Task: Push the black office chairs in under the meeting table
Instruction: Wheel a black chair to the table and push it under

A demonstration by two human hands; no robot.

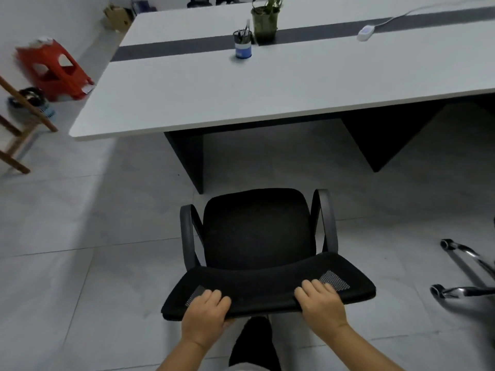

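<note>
The left hand (pixel 205 313) grips the top edge of the chair's backrest (pixel 267 285), fingers (pixel 214 297) curled over the front of it and thumb tucked beneath; the right hand (pixel 322 301) holds the same edge further along, its fingers (pixel 313 287) curled over the rim in the same way; both are on the padded mesh top, which looks soft under the grip but stiff enough to push through.

The chair (pixel 257 231) stands on the floor (pixel 93 236) facing the surface (pixel 241 97), seat and armrests well short of its near edge, in line with the gap between the two dark table legs; by the look of it the chair is light for its bulk and, if it runs on castors like the chrome base (pixel 466 277) at the right, should roll rather than drag; the backrest top is the sensible hold, though an uneven shove could swing it toward the left leg (pixel 187 159); whether the armrests clear the underside cannot be told.

On the surface a pen cup (pixel 243 45) holds several pens, and just beside it stands a pot (pixel 264 24) with a plant.
</note>
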